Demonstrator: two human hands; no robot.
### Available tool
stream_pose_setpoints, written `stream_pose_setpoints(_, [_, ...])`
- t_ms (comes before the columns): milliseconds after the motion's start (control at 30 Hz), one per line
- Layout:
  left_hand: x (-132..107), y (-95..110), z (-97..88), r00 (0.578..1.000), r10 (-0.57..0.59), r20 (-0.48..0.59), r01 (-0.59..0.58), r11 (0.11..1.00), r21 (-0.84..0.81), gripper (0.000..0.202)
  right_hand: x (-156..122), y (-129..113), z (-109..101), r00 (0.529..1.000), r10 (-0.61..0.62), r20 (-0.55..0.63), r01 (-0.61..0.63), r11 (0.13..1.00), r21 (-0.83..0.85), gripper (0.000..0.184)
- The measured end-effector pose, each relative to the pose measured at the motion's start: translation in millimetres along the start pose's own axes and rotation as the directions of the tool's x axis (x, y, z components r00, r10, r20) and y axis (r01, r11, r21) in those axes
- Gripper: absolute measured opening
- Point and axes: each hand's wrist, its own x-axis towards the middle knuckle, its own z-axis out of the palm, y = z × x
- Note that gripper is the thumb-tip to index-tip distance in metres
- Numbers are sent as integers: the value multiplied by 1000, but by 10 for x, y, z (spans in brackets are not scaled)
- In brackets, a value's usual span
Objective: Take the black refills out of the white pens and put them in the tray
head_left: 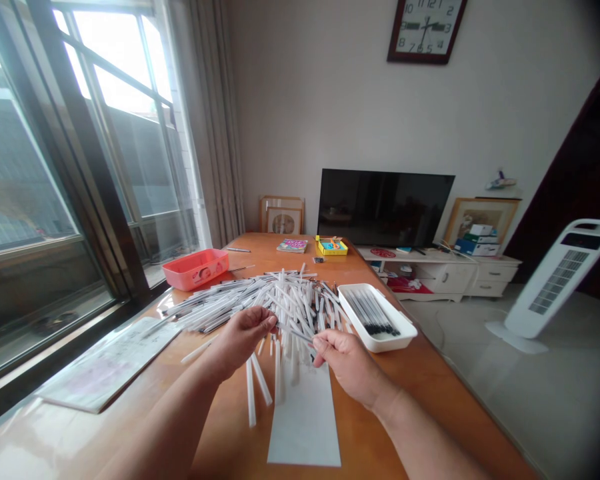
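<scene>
My left hand [253, 330] and my right hand [337, 357] are both closed on a slim greyish pen [295, 332], one at each end. It is held slantwise above a large loose pile of whitish tubes and dark-tipped pens [230, 300]. A long white sheet of paper [305, 427] lies below the hands, with some tubes over its far end. To the right of my right hand stands a white plastic tray [403, 337] with a row of black-ended pens [373, 310] in it. A few loose tubes [251, 393] are near my left wrist.
A red plastic basket [196, 270] stands at the table's left edge, and a pale flat booklet [113, 367] lies nearer. Farther back are a colourful booklet [293, 246] and a yellow box [331, 247]. Beyond the table are a television [385, 207] and a tower fan [555, 287].
</scene>
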Motion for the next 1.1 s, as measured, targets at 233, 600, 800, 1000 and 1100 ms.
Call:
stream_pose_setpoints(233, [23, -18, 18, 1000, 30, 4, -29, 982, -185, 30, -3, -52, -13, 994, 70, 84, -84, 980, 182, 52])
stream_pose_setpoints(600, [33, -17, 47, 999, -1, -35, -2, 997, -83, 43, -41, -106, 14, 995, 35, 98, -53, 982, 183, 50])
stream_pose_setpoints(800, [16, -18, 23, 999, -10, 54, 26, 951, -309, 31, -26, -103, 0, 996, 45, 79, -58, 983, 174, 51])
stream_pose_setpoints(1000, [0, 1, 55, 997, -71, 11, 72, 972, -223, 35, -37, -119, 6, 996, 43, 78, -55, 986, 161, 52])
stream_pose_setpoints(1100, [17, -18, 71, 999, -48, 12, 49, 983, -178, 38, -28, -83, 20, 997, 60, 56, -68, 984, 165, 43])
